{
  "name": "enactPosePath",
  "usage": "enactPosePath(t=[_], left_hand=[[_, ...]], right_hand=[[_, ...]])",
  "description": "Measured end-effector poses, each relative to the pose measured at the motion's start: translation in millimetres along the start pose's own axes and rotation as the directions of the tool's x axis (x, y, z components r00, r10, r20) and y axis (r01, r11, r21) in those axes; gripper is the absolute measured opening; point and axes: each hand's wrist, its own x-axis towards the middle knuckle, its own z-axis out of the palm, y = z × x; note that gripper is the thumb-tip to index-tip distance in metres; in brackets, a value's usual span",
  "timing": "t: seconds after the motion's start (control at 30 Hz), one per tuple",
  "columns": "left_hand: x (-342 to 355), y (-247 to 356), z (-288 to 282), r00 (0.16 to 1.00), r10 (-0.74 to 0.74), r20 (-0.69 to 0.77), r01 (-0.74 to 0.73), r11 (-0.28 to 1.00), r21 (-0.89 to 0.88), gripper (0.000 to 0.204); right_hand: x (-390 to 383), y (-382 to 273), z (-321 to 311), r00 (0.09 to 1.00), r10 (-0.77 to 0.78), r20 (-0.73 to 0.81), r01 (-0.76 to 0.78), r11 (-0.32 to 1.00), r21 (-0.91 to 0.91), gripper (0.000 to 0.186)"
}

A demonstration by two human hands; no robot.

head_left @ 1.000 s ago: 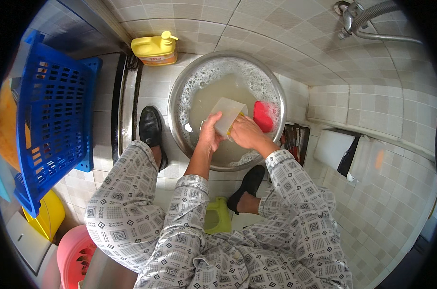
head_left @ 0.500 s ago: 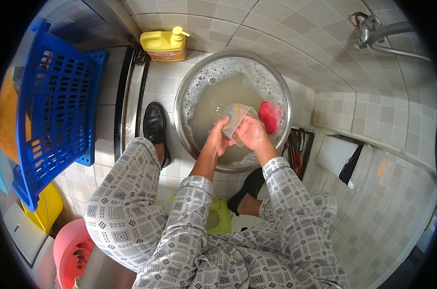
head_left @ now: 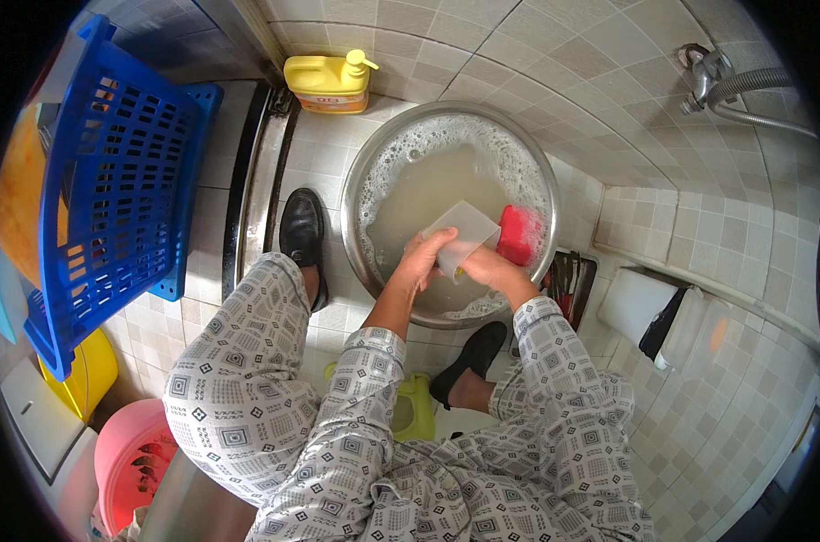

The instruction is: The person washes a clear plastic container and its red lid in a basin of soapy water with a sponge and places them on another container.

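Note:
A steel basin (head_left: 360,181) holds cloudy, foamy water. Over it my left hand (head_left: 425,253) grips a translucent plastic container (head_left: 464,221), tilted, with the thumb along its side. My right hand (head_left: 493,271) reaches into the container from the right; its fingers are mostly hidden behind the plastic, and a small bit of yellow shows by them, too unclear to name. A red object (head_left: 520,233) lies in the foam at the basin's right side, just beside the container.
At left are a blue slotted basket (head_left: 112,181), a yellow bin (head_left: 85,379) and a pink tub (head_left: 121,452). A yellow pump jug (head_left: 324,86) stands behind the basin. A tray of utensils (head_left: 573,285) sits right of it, below a tap (head_left: 703,86). A green stool (head_left: 408,406) is beneath me.
The container has been turned between my hands, showing more opening half a second ago and more of its outside now. The whole view has shifted, with the basin further right.

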Motion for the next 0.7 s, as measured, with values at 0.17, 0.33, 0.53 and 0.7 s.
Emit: enactPosePath(t=[0.17, 0.33, 0.53, 0.7], left_hand=[[-12.4, 18.7, 16.5, 0.996, -0.039, -0.08, 0.049, 0.99, 0.132, 0.09], [-5.5, 28.7, 26.2, 0.979, -0.103, -0.175, 0.121, 0.988, 0.098, 0.099], [-0.8, 25.5, 19.5, 0.964, -0.036, -0.264, 0.057, 0.996, 0.074, 0.101], [-1.4, 35.3, 14.8, 0.949, 0.206, -0.238, -0.176, 0.974, 0.141, 0.091]], right_hand=[[-15.1, -8.8, 10.9, 0.95, -0.312, 0.0, 0.12, 0.363, -0.924, 0.04], [-8.4, 10.7, 6.6, 0.852, -0.522, -0.032, -0.04, -0.005, -0.999, 0.046], [5.1, 0.7, 11.4, 0.93, -0.354, -0.1, 0.135, 0.58, -0.803, 0.045], [8.5, 23.7, 13.6, 0.936, -0.266, -0.232, 0.155, 0.901, -0.406, 0.038]])
